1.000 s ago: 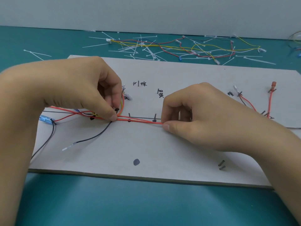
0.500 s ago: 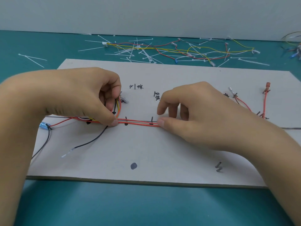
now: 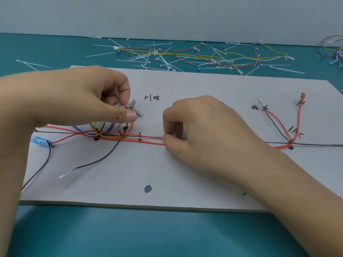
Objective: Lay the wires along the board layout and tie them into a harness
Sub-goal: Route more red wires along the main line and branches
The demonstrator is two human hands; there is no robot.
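Nearest, along the bottom of the frame: teal table (image 3: 167,234). Above it, pale layout board (image 3: 185,173) spanning the middle, with a dark dot (image 3: 148,188) near the front edge and a loose black wire (image 3: 96,161) trailing toward lower left.

At centre: right hand (image 3: 200,130), fingers curled down, pinching the red wires (image 3: 148,140) against the board. Red wires lying left to right past small pegs (image 3: 139,134), long axis horizontal, reappearing at right as a branch (image 3: 278,123) climbing to a red terminal (image 3: 303,95).

Left of centre: left hand (image 3: 79,101) over a tangle of wire ends and metal terminals (image 3: 133,104), thumb out, fingers curled; impossible to tell whether anything is gripped.

Hands apart, a short run of untied bundle between them, probably the place for the next tie, with the right hand touching it.

Farthest, across the top: scattered white cable ties (image 3: 157,58) and spare wires (image 3: 222,58), beyond both hands.
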